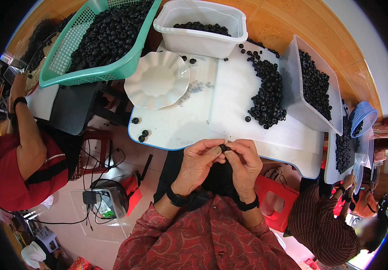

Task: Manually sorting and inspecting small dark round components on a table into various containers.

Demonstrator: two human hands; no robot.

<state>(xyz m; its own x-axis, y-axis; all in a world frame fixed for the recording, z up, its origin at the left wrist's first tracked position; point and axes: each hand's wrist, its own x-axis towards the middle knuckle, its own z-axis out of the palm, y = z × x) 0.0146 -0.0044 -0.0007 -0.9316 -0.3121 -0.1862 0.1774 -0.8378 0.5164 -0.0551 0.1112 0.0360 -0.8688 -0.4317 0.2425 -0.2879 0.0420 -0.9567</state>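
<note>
1. Lower centre of frame: both forearms come up from the bottom edge in red patterned sleeves, a dark band on each wrist.
2. Left hand (198,164) and right hand (244,163) meet at frame centre, fingertips pinched together on one small black ring part (225,147), held between them just below the near edge of the white table (230,121).
3. Near left of the table: three loose black rings (140,132), apart from the rest.
4. Mid table, right of centre: a curved heap of black rings (267,96) beside a clear plastic bin (293,85) that holds more.
5. Mid table, left of centre: a white scalloped plate (157,80), with a scatter of tiny pale bits (196,87) just to its right.
6. Top of frame: a white tub (200,38) with rings inside; upper left, a green basket (95,72) piled full of them.
7. Left edge: a person in red (18,171). Lower right: a person in a striped shirt (320,225).
</note>
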